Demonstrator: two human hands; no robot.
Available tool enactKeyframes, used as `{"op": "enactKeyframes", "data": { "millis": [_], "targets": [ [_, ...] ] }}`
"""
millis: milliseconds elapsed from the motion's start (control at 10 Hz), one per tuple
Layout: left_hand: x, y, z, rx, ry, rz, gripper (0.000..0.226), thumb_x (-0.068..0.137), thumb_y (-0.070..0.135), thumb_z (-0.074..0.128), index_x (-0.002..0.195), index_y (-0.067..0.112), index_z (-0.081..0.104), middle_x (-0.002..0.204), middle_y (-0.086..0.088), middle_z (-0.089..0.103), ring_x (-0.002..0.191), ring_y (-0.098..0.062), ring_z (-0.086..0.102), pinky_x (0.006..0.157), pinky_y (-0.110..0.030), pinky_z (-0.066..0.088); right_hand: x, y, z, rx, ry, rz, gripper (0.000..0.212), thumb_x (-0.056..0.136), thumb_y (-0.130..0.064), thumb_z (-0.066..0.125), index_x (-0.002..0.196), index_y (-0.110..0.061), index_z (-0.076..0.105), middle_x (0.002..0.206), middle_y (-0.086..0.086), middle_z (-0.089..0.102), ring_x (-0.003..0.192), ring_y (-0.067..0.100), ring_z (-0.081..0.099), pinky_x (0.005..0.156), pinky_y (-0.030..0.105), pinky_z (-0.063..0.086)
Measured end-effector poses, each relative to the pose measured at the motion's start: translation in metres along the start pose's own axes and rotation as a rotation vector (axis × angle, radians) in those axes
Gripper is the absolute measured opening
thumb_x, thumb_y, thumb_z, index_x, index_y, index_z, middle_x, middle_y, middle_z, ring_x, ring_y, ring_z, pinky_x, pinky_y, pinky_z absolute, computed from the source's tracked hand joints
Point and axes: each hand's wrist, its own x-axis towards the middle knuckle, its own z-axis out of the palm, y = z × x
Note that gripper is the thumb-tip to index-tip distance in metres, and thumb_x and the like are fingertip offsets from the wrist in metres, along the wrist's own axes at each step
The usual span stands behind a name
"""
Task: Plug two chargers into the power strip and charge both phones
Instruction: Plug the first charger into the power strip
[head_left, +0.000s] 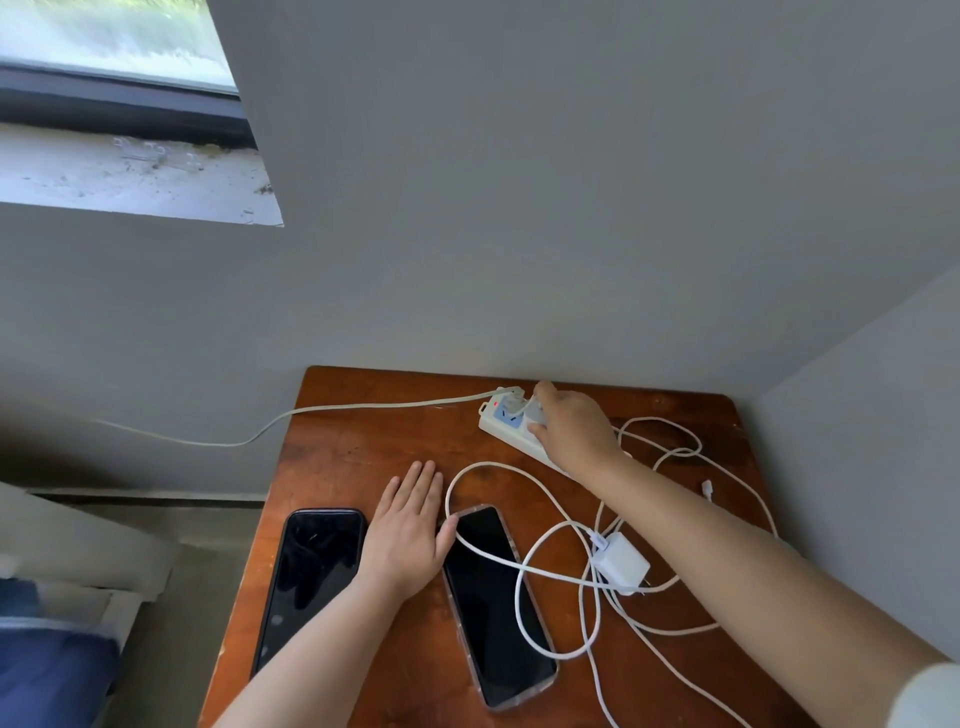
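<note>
Right hand (569, 426) is gripping charger 1 (535, 413) at the power strip (506, 431) on the far side of the wooden table (363, 441); whether the prongs are seated is hidden. Left hand (408, 535) is lying flat and released between the 2 phones (317, 577), holding nothing. Charger 2 (621, 564) is lying unplugged amid looped white cables (519, 613), 1 loop crossing the clear-cased phone (496, 603).

Risks: the strip is unbraced, so pushing may slide it; pulling tangled cable may drag that phone or charger 2.
</note>
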Motion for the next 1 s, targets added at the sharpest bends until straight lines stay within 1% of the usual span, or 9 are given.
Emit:
{"op": "enactKeyframes", "data": {
  "millis": [100, 200, 300, 400, 500, 600, 700, 800, 1000],
  "targets": [
    [0.000, -0.001, 0.000, 0.014, -0.006, -0.008, 0.057, 0.095, 0.045, 0.019, 0.142, 0.014, 0.008, 0.155, -0.003, 0.006, 0.142, -0.017, -0.005, 0.110, -0.029, -0.012, -0.005, -0.004, 0.009, 0.001, 0.021, 0.002, 0.032, 0.089, -0.013, 0.056, 0.116, -0.003, 0.043, 0.112, 0.017, 0.061, 0.099, 0.028, 0.057, 0.075, 0.031, 0.049],
    [0.001, -0.001, 0.000, 0.018, -0.012, -0.009, 0.057, 0.095, 0.046, 0.017, 0.142, 0.015, 0.007, 0.155, -0.003, 0.004, 0.142, -0.017, -0.006, 0.111, -0.029, -0.012, -0.005, -0.006, 0.014, 0.053, 0.049, 0.033, 0.035, 0.089, -0.012, 0.055, 0.119, -0.005, 0.039, 0.117, 0.016, 0.057, 0.103, 0.027, 0.056, 0.077, 0.030, 0.050],
    [0.001, -0.001, -0.001, 0.009, -0.011, -0.008, 0.057, 0.095, 0.046, 0.018, 0.142, 0.015, 0.008, 0.155, -0.003, 0.005, 0.141, -0.017, -0.006, 0.110, -0.029, -0.013, -0.009, -0.004, 0.014, 0.100, 0.052, 0.078, 0.037, 0.090, -0.013, 0.055, 0.122, -0.006, 0.038, 0.120, 0.016, 0.056, 0.107, 0.026, 0.055, 0.079, 0.030, 0.051],
    [0.000, -0.001, -0.001, 0.019, -0.013, -0.014, 0.058, 0.095, 0.046, 0.017, 0.142, 0.015, 0.007, 0.155, -0.003, 0.004, 0.142, -0.017, -0.006, 0.109, -0.029, -0.014, -0.011, -0.002, 0.010, 0.134, 0.047, 0.100, 0.038, 0.089, -0.014, 0.056, 0.122, -0.004, 0.041, 0.119, 0.017, 0.058, 0.107, 0.028, 0.056, 0.081, 0.033, 0.051],
    [-0.001, 0.000, -0.002, 0.022, -0.017, -0.010, 0.057, 0.095, 0.046, 0.017, 0.142, 0.015, 0.008, 0.155, -0.004, 0.005, 0.142, -0.018, -0.005, 0.109, -0.029, -0.014, -0.009, -0.002, 0.007, 0.125, 0.024, 0.116, 0.040, 0.088, -0.017, 0.058, 0.122, -0.006, 0.041, 0.118, 0.016, 0.061, 0.107, 0.028, 0.057, 0.081, 0.032, 0.051],
    [-0.001, 0.001, -0.003, 0.028, -0.017, -0.011, 0.057, 0.095, 0.046, 0.017, 0.142, 0.015, 0.008, 0.155, -0.003, 0.005, 0.142, -0.017, -0.005, 0.109, -0.029, -0.014, -0.003, 0.001, -0.001, 0.220, -0.037, 0.173, 0.051, 0.085, -0.022, 0.063, 0.128, -0.009, 0.039, 0.126, 0.013, 0.059, 0.113, 0.028, 0.056, 0.087, 0.034, 0.051],
    [0.000, 0.001, -0.003, 0.028, -0.015, -0.011, 0.057, 0.095, 0.046, 0.017, 0.142, 0.016, 0.008, 0.155, -0.002, 0.005, 0.142, -0.016, -0.006, 0.109, -0.029, -0.014, 0.008, 0.008, -0.010, 0.356, -0.066, 0.209, 0.051, 0.082, -0.021, 0.066, 0.127, -0.007, 0.044, 0.130, 0.010, 0.057, 0.117, 0.026, 0.054, 0.094, 0.033, 0.046],
    [0.000, 0.001, -0.003, 0.032, -0.011, -0.014, 0.057, 0.095, 0.047, 0.017, 0.142, 0.016, 0.007, 0.155, -0.002, 0.005, 0.142, -0.017, -0.006, 0.109, -0.029, -0.015, 0.017, 0.010, -0.012, 0.341, -0.113, 0.208, 0.047, 0.082, -0.022, 0.066, 0.123, -0.006, 0.052, 0.129, 0.012, 0.057, 0.115, 0.024, 0.054, 0.094, 0.030, 0.044],
    [0.000, 0.001, -0.003, 0.031, -0.024, -0.017, 0.058, 0.094, 0.047, 0.017, 0.142, 0.016, 0.007, 0.155, -0.002, 0.004, 0.142, -0.017, -0.007, 0.110, -0.030, -0.015, 0.023, 0.008, -0.008, 0.169, -0.235, 0.185, 0.059, 0.080, -0.031, 0.067, 0.130, -0.008, 0.045, 0.135, 0.010, 0.052, 0.120, 0.024, 0.051, 0.097, 0.030, 0.043]
  ]
}}
